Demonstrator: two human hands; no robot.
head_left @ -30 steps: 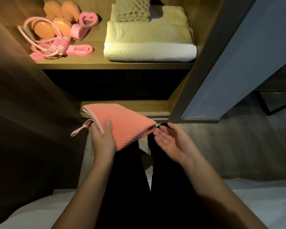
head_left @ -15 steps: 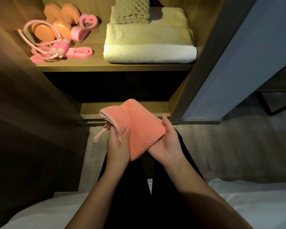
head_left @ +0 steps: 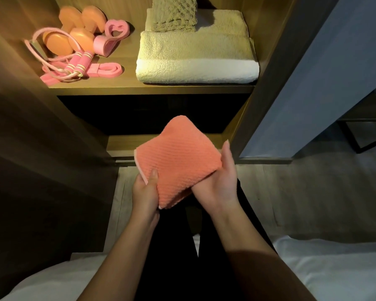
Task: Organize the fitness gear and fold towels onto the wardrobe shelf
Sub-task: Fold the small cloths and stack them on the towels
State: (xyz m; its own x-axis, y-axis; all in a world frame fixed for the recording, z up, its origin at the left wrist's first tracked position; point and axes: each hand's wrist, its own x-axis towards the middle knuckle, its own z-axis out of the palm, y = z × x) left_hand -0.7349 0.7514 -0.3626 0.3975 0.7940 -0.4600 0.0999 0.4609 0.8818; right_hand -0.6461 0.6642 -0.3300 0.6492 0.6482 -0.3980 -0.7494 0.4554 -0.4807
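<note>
A folded orange waffle towel (head_left: 178,161) is held in front of the wardrobe, below the lit shelf (head_left: 152,89). My left hand (head_left: 144,192) pinches its near left corner with the thumb on top. My right hand (head_left: 220,181) cups its right edge from underneath, fingers pointing up along the side. On the shelf lie a large folded beige towel (head_left: 195,57) with a small textured towel (head_left: 174,16) on top. To its left sit orange dumbbells (head_left: 74,38), a pink jump rope (head_left: 74,61), a pink band (head_left: 105,69) and a pink heart-shaped grip (head_left: 112,36).
A lower wardrobe ledge (head_left: 126,143) lies just behind the orange towel. The wardrobe's side panel (head_left: 269,72) and a grey door (head_left: 323,72) stand at right. White bedding (head_left: 334,263) runs along the bottom, and wooden floor (head_left: 302,192) shows at right.
The orange towel got folded over into a compact square, its hanging loop now hidden. My right hand came in from open beside it to cup its right edge.
</note>
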